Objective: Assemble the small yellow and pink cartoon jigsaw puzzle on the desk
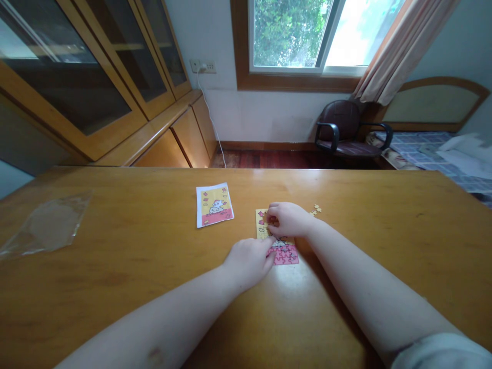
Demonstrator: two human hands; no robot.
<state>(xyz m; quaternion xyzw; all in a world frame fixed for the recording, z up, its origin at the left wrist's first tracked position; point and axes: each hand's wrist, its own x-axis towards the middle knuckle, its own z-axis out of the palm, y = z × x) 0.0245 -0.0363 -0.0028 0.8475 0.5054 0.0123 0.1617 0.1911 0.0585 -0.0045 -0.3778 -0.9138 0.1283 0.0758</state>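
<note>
A small jigsaw puzzle (286, 255) lies on the wooden table, yellow at the top and pink at the bottom, with a white cartoon animal partly hidden by my hands. My left hand (248, 261) rests at its lower left side, with index finger and thumb stretched apart onto the puzzle. Over the upper part, my right hand (288, 219) bends its fingers in a pinch on a puzzle piece, mostly covered by the fingertips. A few loose yellow puzzle pieces (317, 208) lie just beyond my right wrist.
A reference picture card (215, 206) with the same design lies to the left of the puzzle. A clear plastic bag (49, 223) is at the table's far left. Past the table (154, 287) stand a glass-door cabinet (126, 66), an armchair (342, 128) and a bed (430, 146).
</note>
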